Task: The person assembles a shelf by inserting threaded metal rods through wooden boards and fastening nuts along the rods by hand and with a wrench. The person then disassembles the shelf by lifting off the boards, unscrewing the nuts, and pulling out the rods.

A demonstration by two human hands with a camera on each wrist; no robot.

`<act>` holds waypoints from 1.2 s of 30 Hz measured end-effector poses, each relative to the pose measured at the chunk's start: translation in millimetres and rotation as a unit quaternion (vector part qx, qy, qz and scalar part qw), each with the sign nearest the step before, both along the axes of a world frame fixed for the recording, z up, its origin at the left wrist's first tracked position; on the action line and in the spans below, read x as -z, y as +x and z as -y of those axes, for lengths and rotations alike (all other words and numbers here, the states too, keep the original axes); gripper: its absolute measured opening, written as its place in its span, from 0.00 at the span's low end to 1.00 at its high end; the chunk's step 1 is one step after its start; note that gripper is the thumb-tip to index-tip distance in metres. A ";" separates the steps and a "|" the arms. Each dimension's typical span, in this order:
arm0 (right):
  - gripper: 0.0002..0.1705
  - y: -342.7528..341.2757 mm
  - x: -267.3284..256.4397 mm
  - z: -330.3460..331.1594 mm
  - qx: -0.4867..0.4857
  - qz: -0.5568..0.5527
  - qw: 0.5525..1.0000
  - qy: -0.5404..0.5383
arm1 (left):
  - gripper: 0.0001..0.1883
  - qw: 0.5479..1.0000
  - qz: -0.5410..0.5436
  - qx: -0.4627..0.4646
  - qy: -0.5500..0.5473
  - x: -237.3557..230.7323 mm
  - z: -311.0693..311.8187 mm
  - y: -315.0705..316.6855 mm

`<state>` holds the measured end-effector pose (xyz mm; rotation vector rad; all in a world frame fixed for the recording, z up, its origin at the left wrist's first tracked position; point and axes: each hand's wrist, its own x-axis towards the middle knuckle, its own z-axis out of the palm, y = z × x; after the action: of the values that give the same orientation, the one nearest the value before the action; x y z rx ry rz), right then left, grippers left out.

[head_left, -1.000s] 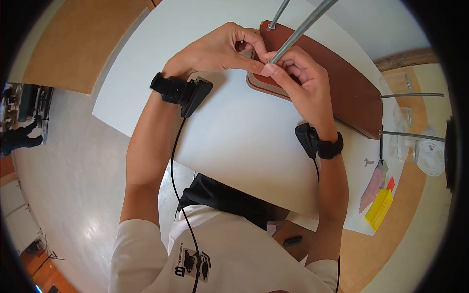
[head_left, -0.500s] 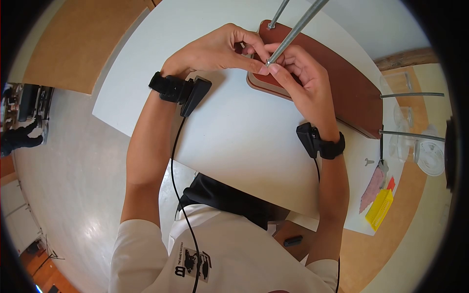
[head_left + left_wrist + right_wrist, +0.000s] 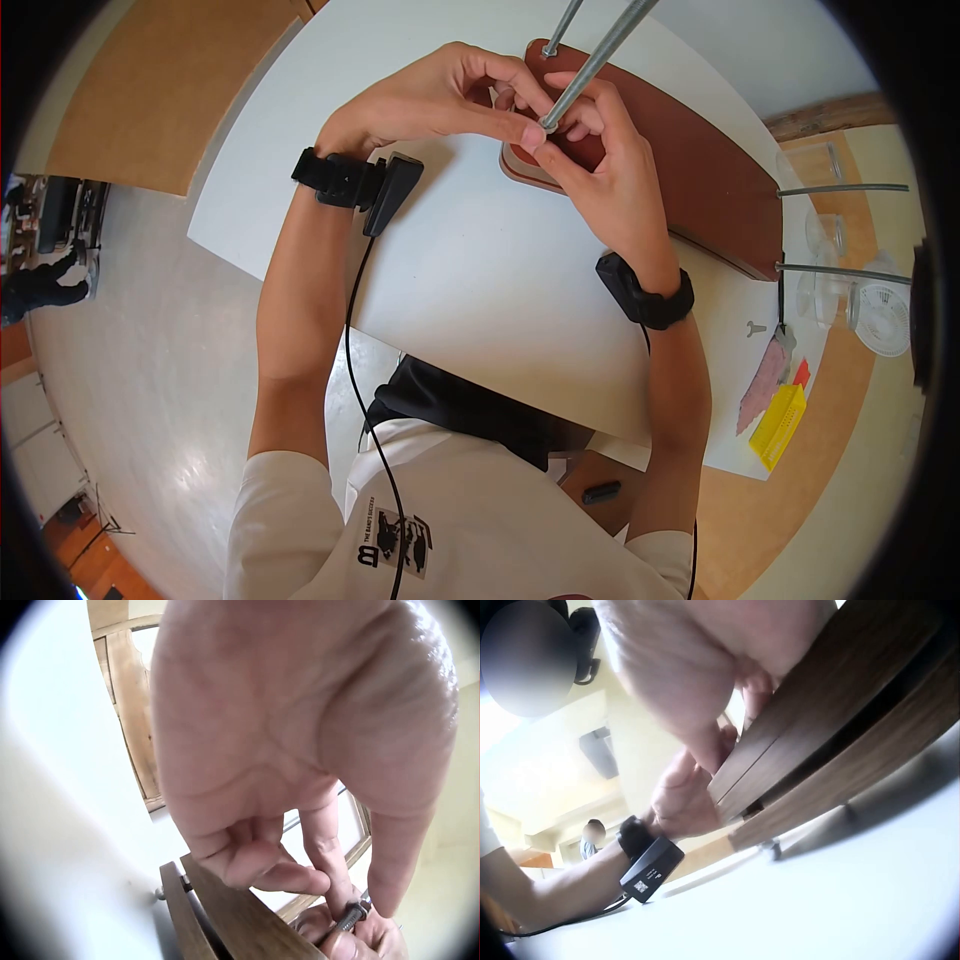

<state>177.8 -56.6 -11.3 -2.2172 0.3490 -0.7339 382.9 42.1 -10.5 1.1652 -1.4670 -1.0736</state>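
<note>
A metal hex nut (image 3: pixel 364 906) sits on a threaded rod (image 3: pixel 600 62) that rises from the near left end of a brown wooden frame (image 3: pixel 700 190). My left hand (image 3: pixel 440 100) pinches the nut between thumb and index finger. My right hand (image 3: pixel 615 175) is around the same spot, thumb tip near the left thumb and index finger stretched out past the rod. In the right wrist view the frame shows two stacked wooden boards (image 3: pixel 795 712) with a gap between them, and my fingers are partly hidden behind the upper one.
A second rod (image 3: pixel 565 25) stands at the frame's far left corner; other rods (image 3: pixel 840 188) stick out at its right end. On the white table (image 3: pixel 470 290) lie a small wrench (image 3: pixel 756 328), a pink cloth (image 3: pixel 762 390) and a yellow basket (image 3: pixel 777 428). Clear containers (image 3: pixel 825 235) stand farther right.
Both hands have shifted slightly left. The right index finger has straightened and moved up away from the nut, while the left thumb and index finger have stayed at it.
</note>
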 end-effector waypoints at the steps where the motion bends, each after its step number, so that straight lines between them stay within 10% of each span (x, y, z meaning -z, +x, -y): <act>1: 0.33 -0.1 -0.7 0.0 0.001 0.000 1.000 0.000 | 0.05 1.000 0.003 0.000 0.005 2.8 2.0 -1.2; 36: 0.36 1.3 4.3 3.5 -0.003 0.020 0.999 0.037 | 0.21 0.994 -0.061 -0.085 -0.025 -2.0 5.0 -11.4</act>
<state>179.1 -60.1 -15.6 -2.1298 0.3442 -0.7489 371.5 37.1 -8.6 1.1471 -1.2696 -0.9677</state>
